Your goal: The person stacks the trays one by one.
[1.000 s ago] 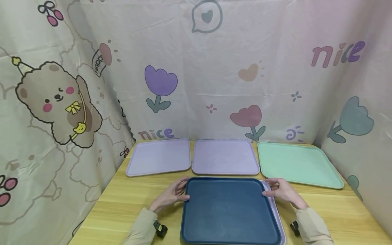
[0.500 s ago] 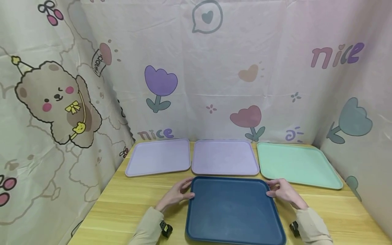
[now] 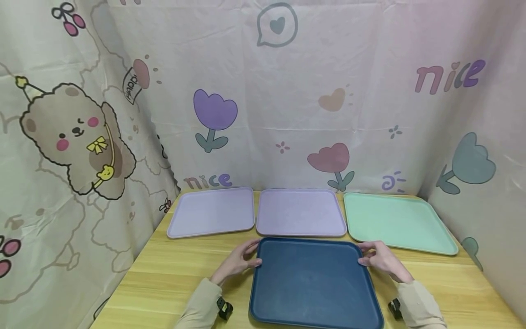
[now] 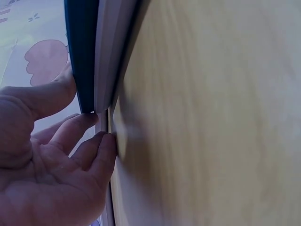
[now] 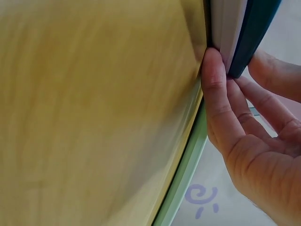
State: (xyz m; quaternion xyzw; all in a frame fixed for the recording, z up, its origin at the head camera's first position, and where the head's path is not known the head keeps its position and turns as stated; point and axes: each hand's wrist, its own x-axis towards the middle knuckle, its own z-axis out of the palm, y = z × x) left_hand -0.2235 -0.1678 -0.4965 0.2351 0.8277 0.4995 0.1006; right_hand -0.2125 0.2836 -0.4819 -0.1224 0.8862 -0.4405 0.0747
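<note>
The left hand and right hand grip the dark blue tray by its far corners, thumbs against its rim, other fingers bent at the corner edges. It lies between the hands, a pale tray directly beneath it. Beyond the fingers on the table sit two lavender trays and, nearest the right fingers, a green tray.
</note>
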